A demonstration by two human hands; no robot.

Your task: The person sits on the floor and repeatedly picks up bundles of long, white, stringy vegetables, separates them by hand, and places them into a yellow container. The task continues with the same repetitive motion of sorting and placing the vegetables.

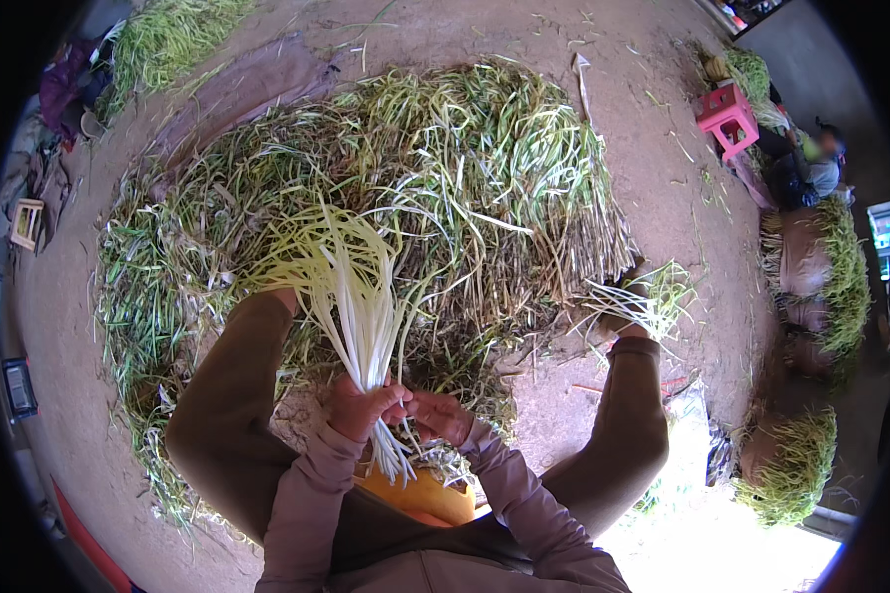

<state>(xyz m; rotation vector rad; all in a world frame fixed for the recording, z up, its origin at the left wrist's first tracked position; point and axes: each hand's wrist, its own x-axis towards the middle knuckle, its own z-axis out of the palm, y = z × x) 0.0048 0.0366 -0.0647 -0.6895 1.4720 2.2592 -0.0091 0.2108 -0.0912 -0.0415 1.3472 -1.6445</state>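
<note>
My left hand (363, 408) is closed around the lower part of a bunch of pale stalks with long yellow-green leaves (360, 311), probably garlic chives. The leaves fan out forward over my left shin, and the white ends poke out below the fist. My right hand (436, 416) is close against the left one, its fingertips pinched at a single thin stalk beside the bunch. Just beneath the hands, between my thighs, is an orange container or cushion (419, 495) with pale scraps around it. A smaller bunch of pale stalks (638, 300) lies across my right foot.
A wide heap of leafy stalks (430, 185) covers the ground ahead. Another green pile (170, 44) is at the far left. On the right are a pink plastic stool (728, 121), a seated person (816, 167) and stacked green bundles (845, 282). A wooden frame (27, 224) stands at left.
</note>
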